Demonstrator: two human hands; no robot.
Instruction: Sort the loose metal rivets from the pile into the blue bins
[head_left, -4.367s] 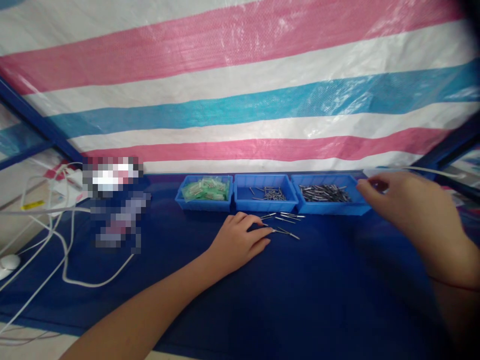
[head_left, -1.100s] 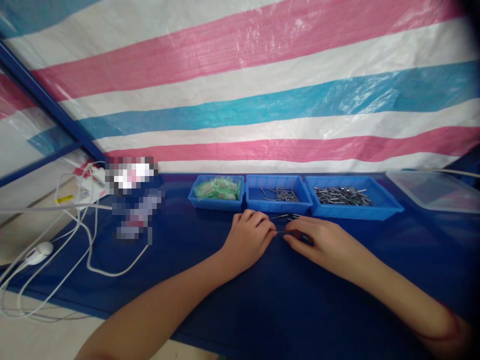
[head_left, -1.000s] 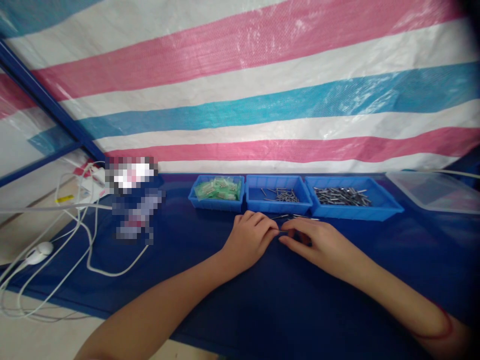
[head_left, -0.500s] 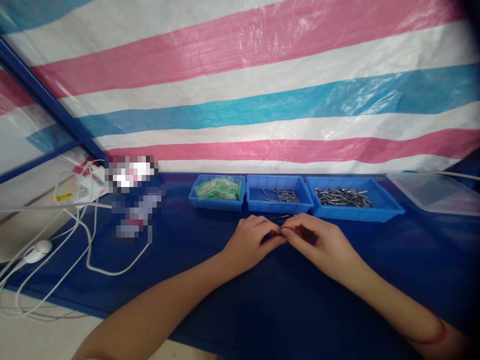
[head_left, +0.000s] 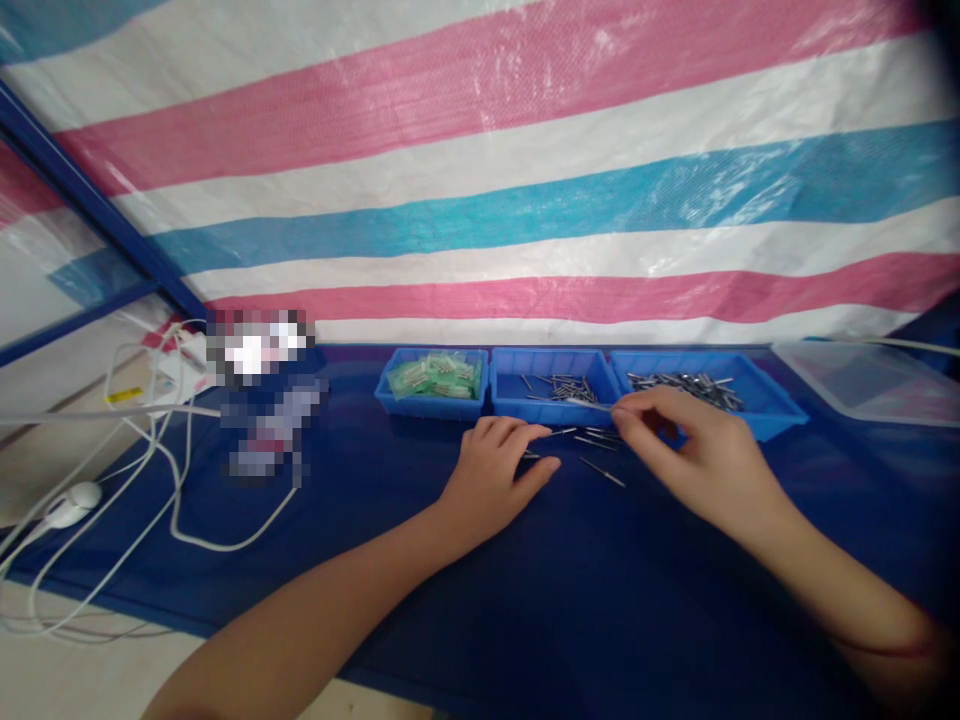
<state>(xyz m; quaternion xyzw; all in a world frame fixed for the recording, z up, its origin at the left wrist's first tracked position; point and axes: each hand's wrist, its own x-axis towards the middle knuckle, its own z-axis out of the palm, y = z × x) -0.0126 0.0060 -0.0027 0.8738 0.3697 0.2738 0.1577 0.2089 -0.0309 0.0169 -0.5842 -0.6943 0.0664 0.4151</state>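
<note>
Pinched between the thumb and fingers of my right hand (head_left: 694, 445) is a thin metal rod (head_left: 589, 403), pointing left over the front rim of the middle blue bin (head_left: 525, 410). My left hand (head_left: 491, 465) rests on the blue table with thumb and fingers apart and nothing gripped. Close to its fingertips, a short metal piece (head_left: 529, 455) lies partly hidden. Several thin rods (head_left: 596, 440) are scattered between my hands, and a single rod (head_left: 602, 472) lies nearer to me. More metal rods (head_left: 570, 388) fill part of the middle bin.
The left blue bin (head_left: 431, 406) holds small green bags (head_left: 442, 375). In the right blue bin (head_left: 776, 405) are many metal pieces (head_left: 679, 385). A clear plastic lid or tray (head_left: 862, 385) stands far right. White cables (head_left: 176, 500) tangle at left, and a striped sheet (head_left: 480, 230) hangs behind.
My hands have come apart. The right hand moved right and up toward the bins with a rod, while the left fingers spread. Rods on the table are now uncovered.
</note>
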